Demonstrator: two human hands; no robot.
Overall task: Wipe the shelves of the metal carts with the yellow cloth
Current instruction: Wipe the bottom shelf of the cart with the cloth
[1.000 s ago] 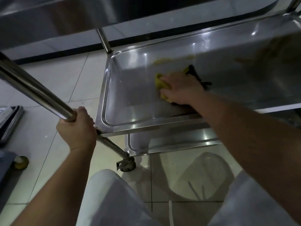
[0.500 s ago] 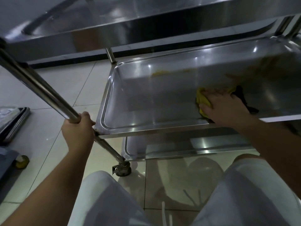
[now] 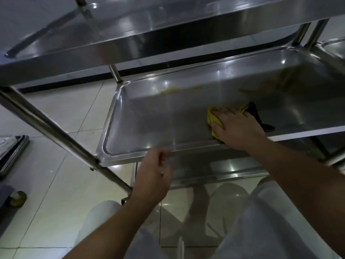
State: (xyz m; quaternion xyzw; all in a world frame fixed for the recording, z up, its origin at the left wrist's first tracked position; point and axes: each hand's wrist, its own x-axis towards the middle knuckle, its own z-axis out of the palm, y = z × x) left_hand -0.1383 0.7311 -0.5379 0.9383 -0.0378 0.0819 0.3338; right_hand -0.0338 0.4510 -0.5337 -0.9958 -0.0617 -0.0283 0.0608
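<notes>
The right hand [image 3: 237, 128] presses the yellow cloth [image 3: 212, 119] flat against the middle shelf [image 3: 149, 128], whose unwiped length stretches leftward (left hand [image 3: 153, 176] loose, holding nothing, nearer that end).

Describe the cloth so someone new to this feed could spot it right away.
Find the metal cart and its middle shelf, the tray under the top one. Near that shelf's front edge, the right hand presses flat on the yellow cloth. It is the only bright yellow thing against grey steel.
</notes>
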